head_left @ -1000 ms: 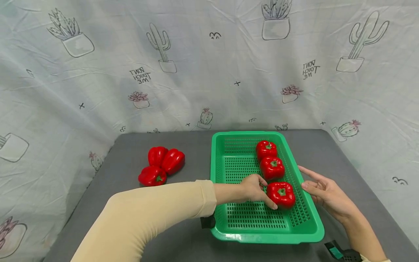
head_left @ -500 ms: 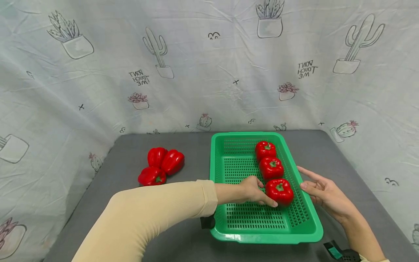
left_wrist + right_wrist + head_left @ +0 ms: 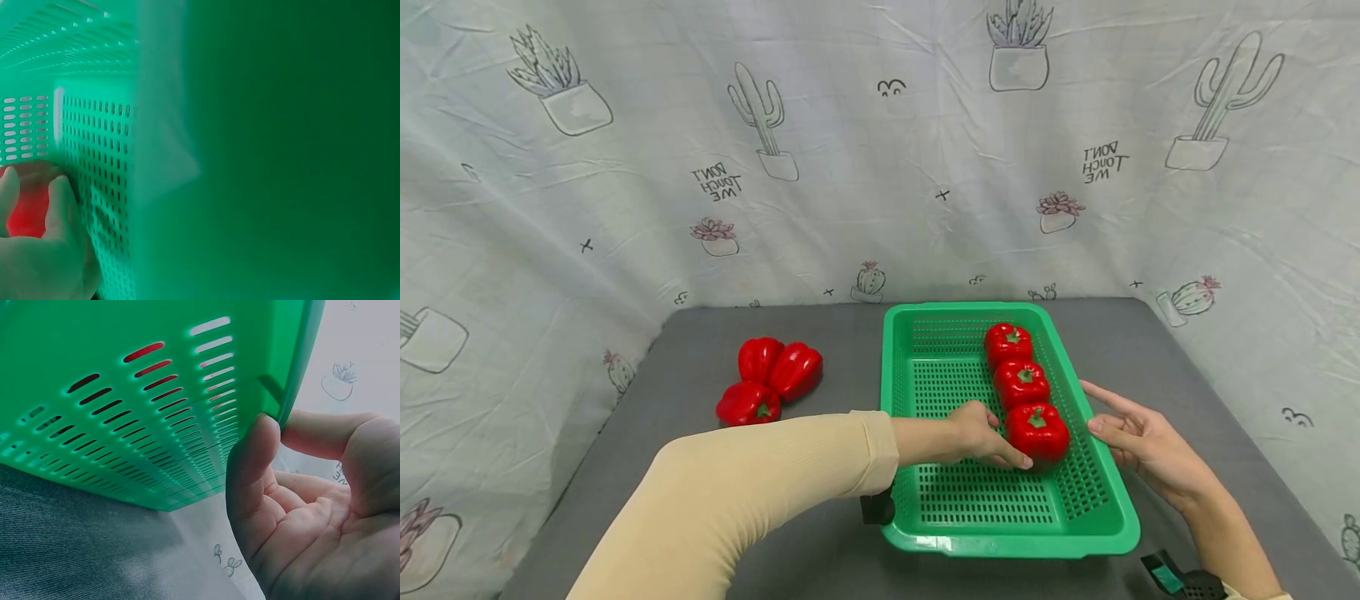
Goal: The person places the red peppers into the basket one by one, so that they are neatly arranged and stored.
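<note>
In the head view, a red bell pepper (image 3: 1037,433) sits stem up inside a green plastic basket (image 3: 1000,543). My left hand (image 3: 981,433) reaches over the basket's left rim and holds that pepper, thumb at its near side. The left wrist view shows digits of the left hand (image 3: 47,250) on either side of the red pepper (image 3: 28,209); the basket wall fills most of that view. My right hand (image 3: 1150,450) is at the basket's right rim. In the right wrist view, the right hand (image 3: 312,512) pinches the rim with thumb and a finger.
Two more bell peppers, one in the middle (image 3: 1022,382) and one farther back (image 3: 1007,343), line the basket's right side. Left of the basket, three red bell peppers (image 3: 756,404) lie clustered on the grey tabletop (image 3: 850,358). A printed white curtain (image 3: 865,167) hangs behind.
The left hand has shifted the nearest pepper away from me and slightly left, up against the middle one. The right hand keeps its place at the rim.
</note>
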The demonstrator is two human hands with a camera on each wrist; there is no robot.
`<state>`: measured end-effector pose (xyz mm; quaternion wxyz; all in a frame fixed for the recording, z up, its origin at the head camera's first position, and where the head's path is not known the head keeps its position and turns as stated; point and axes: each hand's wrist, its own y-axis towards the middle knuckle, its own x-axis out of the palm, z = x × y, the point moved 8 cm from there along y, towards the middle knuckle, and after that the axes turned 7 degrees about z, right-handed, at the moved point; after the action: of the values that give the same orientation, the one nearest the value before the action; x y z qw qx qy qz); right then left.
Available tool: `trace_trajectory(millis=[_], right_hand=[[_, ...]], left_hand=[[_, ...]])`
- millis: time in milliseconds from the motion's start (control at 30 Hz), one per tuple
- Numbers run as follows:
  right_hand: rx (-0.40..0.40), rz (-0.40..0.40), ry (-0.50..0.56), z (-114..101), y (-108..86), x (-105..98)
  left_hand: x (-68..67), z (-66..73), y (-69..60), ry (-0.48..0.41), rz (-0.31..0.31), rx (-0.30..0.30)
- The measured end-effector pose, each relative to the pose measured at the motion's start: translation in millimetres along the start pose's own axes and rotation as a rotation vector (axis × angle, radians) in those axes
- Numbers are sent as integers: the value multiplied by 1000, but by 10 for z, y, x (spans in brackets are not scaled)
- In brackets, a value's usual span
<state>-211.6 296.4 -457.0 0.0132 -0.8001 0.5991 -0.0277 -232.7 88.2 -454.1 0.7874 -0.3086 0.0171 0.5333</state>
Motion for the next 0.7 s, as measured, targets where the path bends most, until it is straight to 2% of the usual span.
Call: trace_trajectory(millis=[100, 200, 400, 533, 700], right_hand=[[-5, -15, 17, 5, 1, 3], [-13, -30, 36, 6, 2, 5], [-21, -44, 53, 3, 1, 4], [-17, -43, 70, 11, 2, 5], [-17, -19, 27, 26, 6, -8]], left_hand=[[37, -32, 7, -43, -37, -26], [43, -35, 23, -56, -32, -12], [5, -40, 32, 53, 21, 19], [14, -55, 17, 105, 2, 14], [-10, -24, -27, 98, -20, 14]])
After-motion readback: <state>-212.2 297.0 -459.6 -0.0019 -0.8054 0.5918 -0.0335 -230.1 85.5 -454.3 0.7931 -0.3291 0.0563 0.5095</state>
